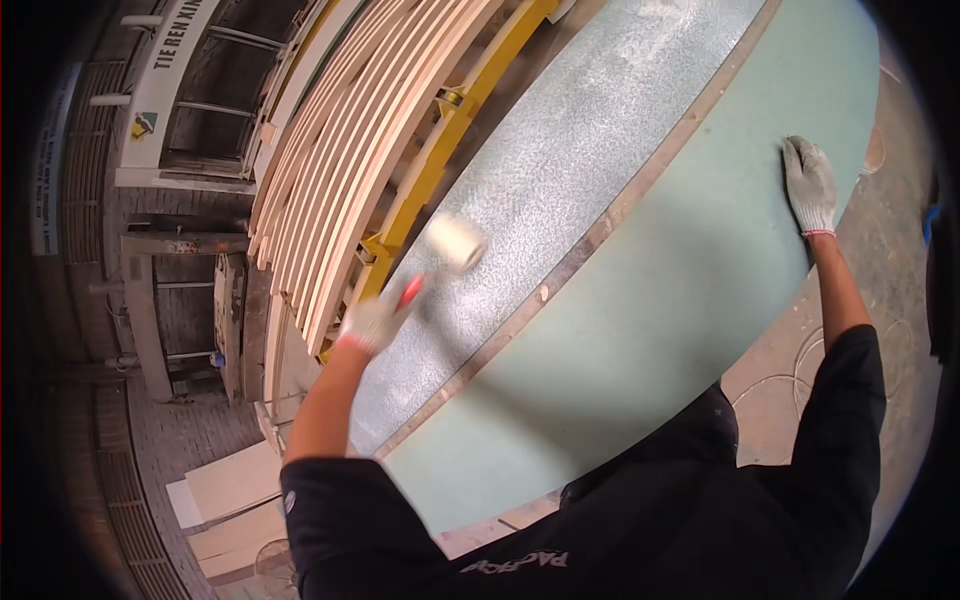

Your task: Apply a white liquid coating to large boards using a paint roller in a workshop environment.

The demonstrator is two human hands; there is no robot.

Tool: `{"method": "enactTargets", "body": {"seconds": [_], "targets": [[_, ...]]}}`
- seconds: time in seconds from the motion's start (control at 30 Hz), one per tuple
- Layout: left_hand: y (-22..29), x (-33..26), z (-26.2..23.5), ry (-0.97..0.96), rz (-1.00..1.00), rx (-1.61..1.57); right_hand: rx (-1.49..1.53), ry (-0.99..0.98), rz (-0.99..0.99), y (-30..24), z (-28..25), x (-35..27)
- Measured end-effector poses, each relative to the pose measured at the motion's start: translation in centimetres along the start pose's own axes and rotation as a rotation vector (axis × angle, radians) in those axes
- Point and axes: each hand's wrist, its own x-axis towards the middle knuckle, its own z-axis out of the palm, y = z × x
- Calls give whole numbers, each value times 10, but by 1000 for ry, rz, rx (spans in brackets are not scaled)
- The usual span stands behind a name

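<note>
My left hand (374, 318), in a white knit glove, is closed round the red handle of a paint roller (455, 241). The roller's pale sleeve is over a long, mottled grey-white surface (560, 150); whether it touches is blurred. My right hand (810, 182), gloved with a red cuff band, lies on a large pale green board (640, 330) near its far right edge. Its fingers are stretched out and hold nothing I can see. A narrow brown strip (598, 232) runs between the green board and the grey-white surface.
Beyond the grey-white surface runs a yellow metal beam (425, 170), with several stacked wooden strips (360, 130) behind it. White-framed racking (165, 80) stands at the left. Flat pale boards (235, 485) lie at the lower left. A thin cable (795, 380) loops over the floor at the right.
</note>
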Motion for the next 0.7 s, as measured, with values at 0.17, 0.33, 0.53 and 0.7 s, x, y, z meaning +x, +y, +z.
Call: {"method": "enactTargets", "body": {"seconds": [0.17, 0.33, 0.53, 0.7], "targets": [[-119, -152, 49, -393, -211, 215, -90, 16, -35, -9, -11, 0], [-90, -153, 55, -144, -65, 106, -42, -3, -58, -17, -5, 0], [106, 24, -70, -1, 60, 84, 212, 20, -192, -22, -21, -5], [253, 213, -194, 102, 167, 65, 455, -226, -59, -16, -45, 19]]}}
